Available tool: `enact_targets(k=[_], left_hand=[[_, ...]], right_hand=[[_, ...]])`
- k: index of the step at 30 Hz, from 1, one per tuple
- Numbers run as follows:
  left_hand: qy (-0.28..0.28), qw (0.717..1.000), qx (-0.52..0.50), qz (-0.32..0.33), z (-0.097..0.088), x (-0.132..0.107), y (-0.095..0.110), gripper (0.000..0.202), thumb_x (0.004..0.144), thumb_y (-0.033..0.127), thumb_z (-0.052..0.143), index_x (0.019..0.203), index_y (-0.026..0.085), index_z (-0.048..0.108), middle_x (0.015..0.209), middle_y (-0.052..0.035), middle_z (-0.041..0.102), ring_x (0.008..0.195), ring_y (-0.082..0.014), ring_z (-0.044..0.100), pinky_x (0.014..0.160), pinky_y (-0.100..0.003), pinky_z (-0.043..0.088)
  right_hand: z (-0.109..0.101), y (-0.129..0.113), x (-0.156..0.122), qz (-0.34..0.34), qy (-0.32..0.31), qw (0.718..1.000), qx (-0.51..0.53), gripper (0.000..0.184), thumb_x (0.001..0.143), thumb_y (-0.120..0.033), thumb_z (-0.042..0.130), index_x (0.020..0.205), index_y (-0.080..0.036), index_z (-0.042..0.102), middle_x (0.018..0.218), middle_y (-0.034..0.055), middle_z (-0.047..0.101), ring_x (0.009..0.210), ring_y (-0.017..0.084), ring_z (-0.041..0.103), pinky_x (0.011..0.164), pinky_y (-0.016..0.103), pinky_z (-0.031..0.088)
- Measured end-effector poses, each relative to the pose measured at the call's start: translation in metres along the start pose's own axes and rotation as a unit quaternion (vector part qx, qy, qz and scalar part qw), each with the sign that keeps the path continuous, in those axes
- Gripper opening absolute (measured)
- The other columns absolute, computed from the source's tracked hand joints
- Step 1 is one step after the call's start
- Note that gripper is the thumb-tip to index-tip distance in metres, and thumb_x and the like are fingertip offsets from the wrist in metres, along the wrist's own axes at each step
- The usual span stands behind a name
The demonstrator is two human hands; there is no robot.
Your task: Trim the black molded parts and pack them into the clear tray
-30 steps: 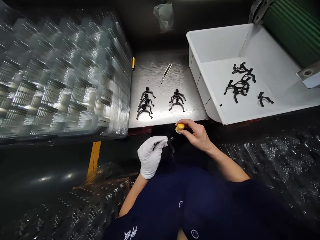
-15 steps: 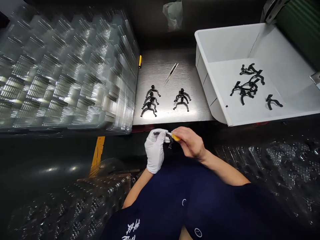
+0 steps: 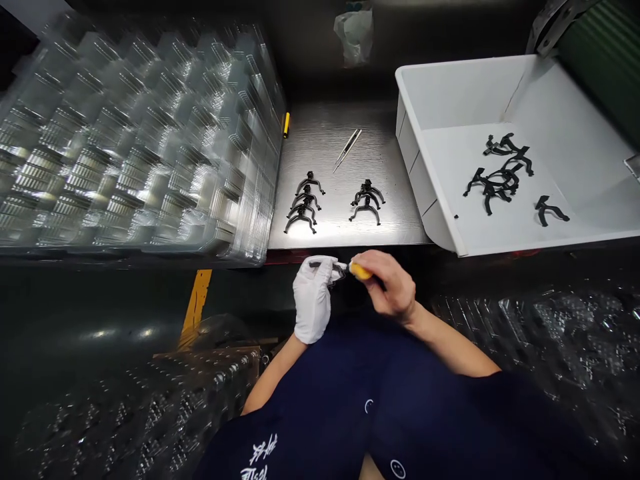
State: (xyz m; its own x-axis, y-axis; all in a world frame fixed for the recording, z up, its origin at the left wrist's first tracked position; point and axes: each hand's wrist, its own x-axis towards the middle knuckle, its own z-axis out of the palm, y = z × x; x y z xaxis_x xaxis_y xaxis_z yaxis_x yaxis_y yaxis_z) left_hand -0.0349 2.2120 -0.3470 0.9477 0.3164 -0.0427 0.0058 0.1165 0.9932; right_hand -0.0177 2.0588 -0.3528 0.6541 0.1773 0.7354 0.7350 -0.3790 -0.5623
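My left hand (image 3: 312,298), in a white glove, is closed round a small black plastic clip (image 3: 327,267) just below the table's front edge. My bare right hand (image 3: 389,284) pinches a small yellow-handled tool (image 3: 359,271) whose tip touches that clip. On the metal table top (image 3: 325,157) above them lie two groups of black clips, one of three on the left (image 3: 304,203) and one on the right (image 3: 367,200).
A tall stack of clear plastic blister trays (image 3: 135,147) fills the left. A white bin (image 3: 505,153) at the right holds several black clips (image 3: 500,175). Tweezers (image 3: 347,148) lie at the table's back. More clear trays (image 3: 540,347) sit at the lower right.
My right hand has come in from the right and brought the yellow tool against the clip held in my left hand. My view has shifted slightly.
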Motion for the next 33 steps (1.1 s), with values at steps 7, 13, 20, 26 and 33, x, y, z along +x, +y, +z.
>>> enact_targets(k=[7, 13, 20, 26, 33], left_hand=[[-0.048, 0.980, 0.129, 0.143, -0.015, -0.007, -0.004, 0.019, 0.093, 0.038, 0.067, 0.096, 0.020, 0.073, 0.074, -0.0008, 0.074, 0.064, -0.0129, 0.068, 0.068, -0.027, 0.057], [-0.086, 0.938, 0.208, 0.263, -0.025, -0.007, -0.001, 0.013, 0.097, 0.029, 0.064, 0.100, 0.021, 0.073, 0.082, -0.0014, 0.077, 0.063, -0.0124, 0.070, 0.068, -0.027, 0.059], [-0.135, 0.848, 0.285, 0.425, -0.032, 0.001, -0.005, 0.025, 0.093, 0.011, 0.058, 0.108, 0.023, 0.074, 0.100, -0.0043, 0.078, 0.090, -0.0169, 0.075, 0.082, -0.026, 0.061], [-0.195, 0.759, 0.359, 0.507, -0.037, 0.006, -0.002, 0.034, 0.091, 0.008, 0.049, 0.110, 0.023, 0.073, 0.095, -0.0053, 0.079, 0.083, -0.0179, 0.075, 0.073, -0.025, 0.059], [-0.103, 0.719, 0.435, 0.532, -0.031, 0.008, -0.001, 0.055, 0.091, 0.018, 0.065, 0.145, 0.022, 0.053, 0.078, -0.0025, 0.074, 0.060, -0.0146, 0.066, 0.059, -0.022, 0.048]], right_hand=[[-0.009, -0.002, 0.004, 0.054, -0.027, 0.998, 0.018, 0.032, 0.094, -0.010, 0.056, 0.122, -0.023, 0.063, 0.107, 0.0086, 0.074, 0.100, 0.023, 0.071, 0.090, 0.040, 0.062], [-0.017, 0.010, 0.008, 0.073, -0.074, 0.995, -0.009, 0.026, 0.095, -0.012, 0.054, 0.117, -0.021, 0.065, 0.105, 0.0088, 0.074, 0.097, 0.022, 0.072, 0.088, 0.038, 0.062], [-0.021, -0.005, 0.022, 0.027, -0.124, 0.991, 0.040, 0.027, 0.098, -0.011, 0.053, 0.122, -0.021, 0.060, 0.108, 0.0085, 0.073, 0.102, 0.020, 0.070, 0.091, 0.035, 0.060], [-0.026, 0.014, 0.029, 0.041, -0.213, 0.975, -0.047, 0.029, 0.093, -0.009, 0.044, 0.116, -0.017, 0.060, 0.105, 0.0124, 0.071, 0.096, 0.025, 0.067, 0.086, 0.041, 0.057], [-0.032, -0.014, 0.031, 0.228, -0.303, 0.919, 0.107, 0.012, 0.084, -0.020, 0.050, 0.076, -0.018, 0.057, 0.069, -0.0007, 0.056, 0.060, 0.012, 0.049, 0.057, 0.025, 0.038]])
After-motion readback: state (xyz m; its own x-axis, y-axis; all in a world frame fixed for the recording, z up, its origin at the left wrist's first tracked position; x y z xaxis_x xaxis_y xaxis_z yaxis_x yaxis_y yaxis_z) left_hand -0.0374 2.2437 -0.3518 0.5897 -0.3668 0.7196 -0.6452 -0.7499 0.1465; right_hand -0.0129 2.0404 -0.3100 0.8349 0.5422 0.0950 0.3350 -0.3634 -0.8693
